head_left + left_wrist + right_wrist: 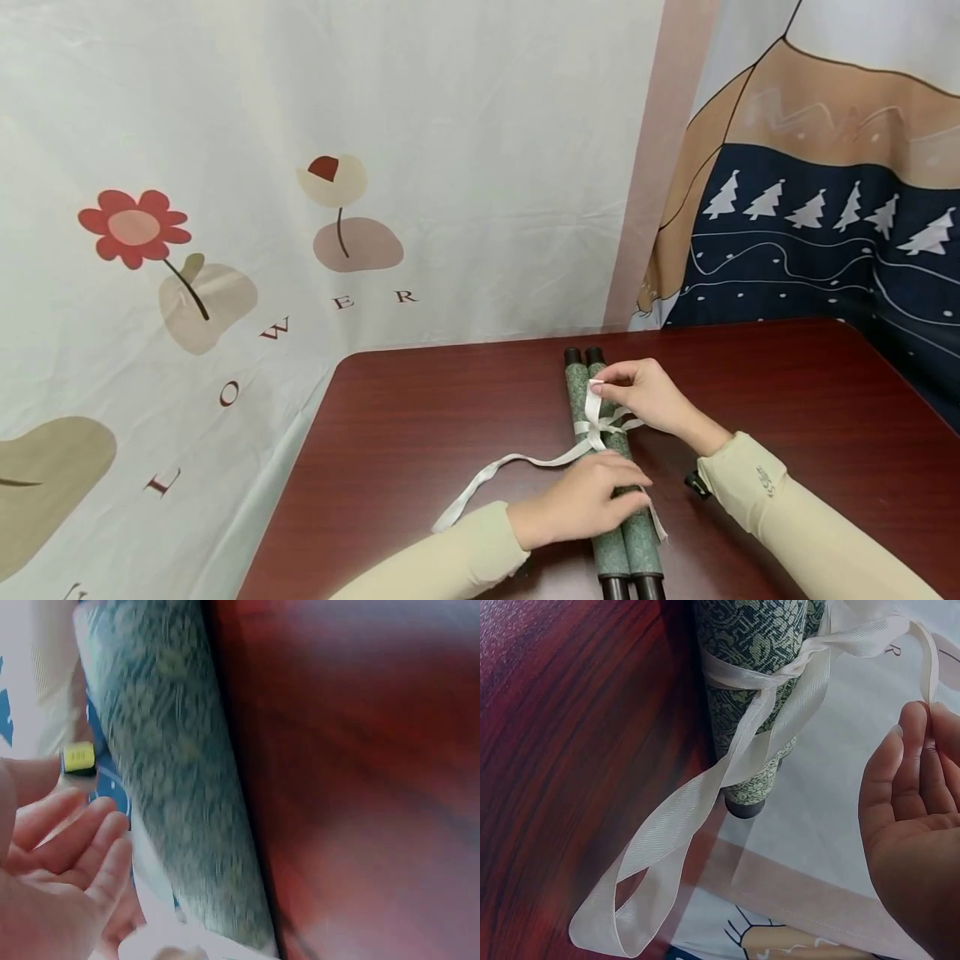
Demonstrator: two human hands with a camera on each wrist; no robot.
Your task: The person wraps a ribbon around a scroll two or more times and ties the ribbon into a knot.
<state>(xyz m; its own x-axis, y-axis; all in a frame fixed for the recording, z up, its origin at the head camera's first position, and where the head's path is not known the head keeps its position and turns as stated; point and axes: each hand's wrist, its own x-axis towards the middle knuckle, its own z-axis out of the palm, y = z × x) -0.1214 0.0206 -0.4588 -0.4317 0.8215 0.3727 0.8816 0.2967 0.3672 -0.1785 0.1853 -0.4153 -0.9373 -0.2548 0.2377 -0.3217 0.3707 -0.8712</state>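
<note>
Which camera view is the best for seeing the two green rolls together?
The head view: both green rolls lie side by side, nearly full length, partly covered by the left hand and white ribbon. The right wrist view shows their pattern closely but only toward one end; the left wrist view shows a blurred stretch of one roll.

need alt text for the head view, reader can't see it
A person's right hand pinches a white ribbon wrapped around two green patterned rolls lying side by side on a reddish-brown table. The left hand is over the rolls, nearer the camera. Behind hangs pale fabric printed with flowers and letters.
</note>
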